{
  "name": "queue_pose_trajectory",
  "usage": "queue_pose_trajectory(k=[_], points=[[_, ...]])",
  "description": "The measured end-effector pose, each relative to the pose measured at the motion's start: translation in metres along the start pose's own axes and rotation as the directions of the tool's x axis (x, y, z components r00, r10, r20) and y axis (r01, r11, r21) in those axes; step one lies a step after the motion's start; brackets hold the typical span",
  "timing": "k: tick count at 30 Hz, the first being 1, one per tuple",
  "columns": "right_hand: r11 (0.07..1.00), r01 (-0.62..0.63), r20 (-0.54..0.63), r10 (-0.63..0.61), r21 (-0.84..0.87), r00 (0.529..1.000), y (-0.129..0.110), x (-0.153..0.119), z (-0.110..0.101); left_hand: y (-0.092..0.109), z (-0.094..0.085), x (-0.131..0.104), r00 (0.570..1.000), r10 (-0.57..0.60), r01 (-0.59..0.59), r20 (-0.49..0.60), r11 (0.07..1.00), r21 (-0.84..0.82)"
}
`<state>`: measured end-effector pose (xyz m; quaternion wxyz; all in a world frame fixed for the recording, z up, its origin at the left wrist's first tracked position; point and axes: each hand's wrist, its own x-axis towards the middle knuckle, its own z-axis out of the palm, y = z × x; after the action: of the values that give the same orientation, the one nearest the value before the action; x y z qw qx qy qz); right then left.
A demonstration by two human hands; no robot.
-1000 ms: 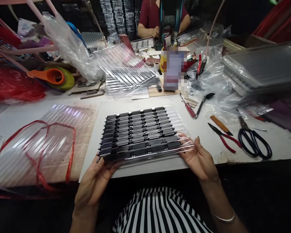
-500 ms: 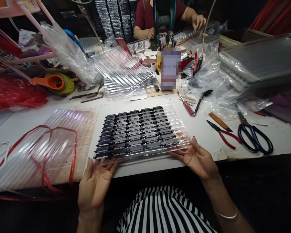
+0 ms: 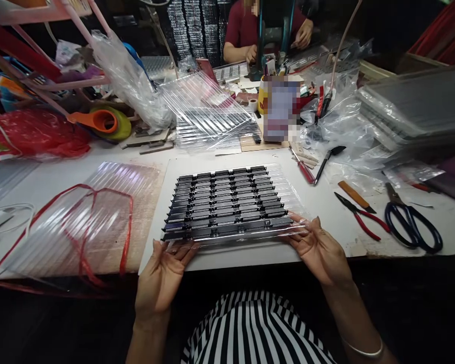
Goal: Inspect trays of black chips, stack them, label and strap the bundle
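At table edge | left hand, right hand holding tray | pliers apart

The tray (rows of parts lie in it) is at the front of the counter, between the left hand and the right hand. Left of it, a ribbon lies across a stack of sheets; to its right are pliers, then scissors. Behind it, loose trays lie left of a cup, with a co-worker beyond.

left grip, right grip, both palm-up
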<state>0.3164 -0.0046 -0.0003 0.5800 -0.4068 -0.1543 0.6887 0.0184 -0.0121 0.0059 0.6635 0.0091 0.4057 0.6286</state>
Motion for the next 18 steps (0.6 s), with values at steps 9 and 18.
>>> queue_pose_trajectory(k=[9,18], points=[[0.999,0.02,-0.085,-0.023,-0.034,0.996,0.0008,-0.0002,0.0018,-0.001,-0.0068,0.0006,0.995,0.013,-0.012,0.102,1.0,-0.014],[0.994,0.021,-0.198,-0.042,-0.107,0.979,0.0024,-0.0011,0.003,-0.002,-0.0092,-0.0001,0.984,0.008,-0.003,0.176,1.0,-0.024]])
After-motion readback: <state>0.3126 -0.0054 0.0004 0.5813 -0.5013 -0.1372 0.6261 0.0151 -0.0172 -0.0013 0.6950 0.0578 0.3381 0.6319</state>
